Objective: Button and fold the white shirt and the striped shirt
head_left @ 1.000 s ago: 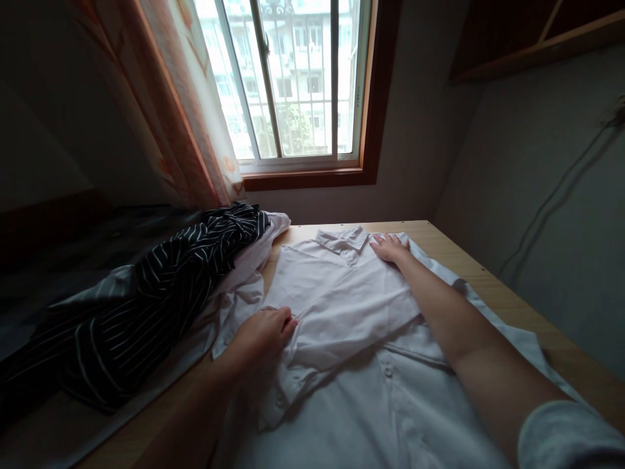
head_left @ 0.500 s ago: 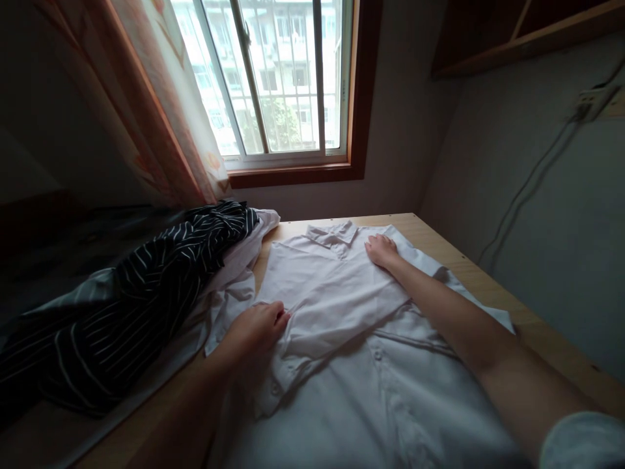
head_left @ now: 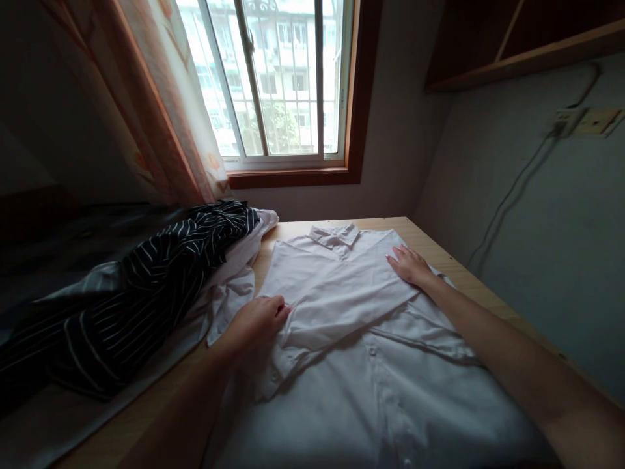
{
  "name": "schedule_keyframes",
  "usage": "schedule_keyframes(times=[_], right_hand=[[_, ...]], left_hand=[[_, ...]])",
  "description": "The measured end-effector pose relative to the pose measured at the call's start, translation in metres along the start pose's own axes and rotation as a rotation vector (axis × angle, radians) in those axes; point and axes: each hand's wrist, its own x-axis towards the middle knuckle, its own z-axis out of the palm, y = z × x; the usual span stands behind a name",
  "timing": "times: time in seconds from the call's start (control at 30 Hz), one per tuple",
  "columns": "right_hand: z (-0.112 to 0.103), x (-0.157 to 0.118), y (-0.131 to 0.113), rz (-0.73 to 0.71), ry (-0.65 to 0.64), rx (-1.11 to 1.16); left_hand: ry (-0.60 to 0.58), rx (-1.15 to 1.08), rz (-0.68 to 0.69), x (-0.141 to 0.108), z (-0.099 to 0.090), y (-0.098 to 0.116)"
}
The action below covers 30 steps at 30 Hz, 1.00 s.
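A white collared shirt [head_left: 336,286] lies spread on a light wooden table [head_left: 430,244], its collar toward the window and one sleeve laid diagonally across its front. My left hand [head_left: 263,319] is closed on the sleeve fabric at the shirt's left side, near the cuff. At the upper right of the shirt, my right hand [head_left: 409,264] rests on the cloth with its fingers spread. Buttons show down the lower front.
Black striped clothing [head_left: 166,280] is heaped over white cloth [head_left: 232,299] along the table's left side. Beyond are a window [head_left: 283,85] and a curtain [head_left: 161,130]. A cable [head_left: 508,195] hangs on the right wall below a shelf [head_left: 527,65].
My right hand has slid right and slightly nearer, its fingers now more spread. The fabric beside it now lies in a straight edge at the right shoulder. My left hand has barely moved.
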Motion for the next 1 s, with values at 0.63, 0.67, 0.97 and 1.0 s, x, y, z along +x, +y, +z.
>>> schedule_keyframes(times=[0.63, 0.67, 0.97, 1.0], right_hand=[[-0.008, 0.010, 0.019, -0.158, 0.012, 0.094], [-0.008, 0.008, 0.025, -0.167, 0.007, 0.097], [-0.031, -0.011, 0.051, 0.077, 0.012, -0.088], [-0.036, -0.015, 0.040, 0.035, 0.063, -0.103]], left_hand=[[0.004, -0.025, -0.005, 0.002, 0.000, 0.004], [0.007, -0.023, -0.002, 0.002, 0.001, 0.004], [0.021, -0.004, 0.003, 0.001, 0.001, 0.007], [0.022, 0.000, 0.005, 0.001, 0.001, 0.008]])
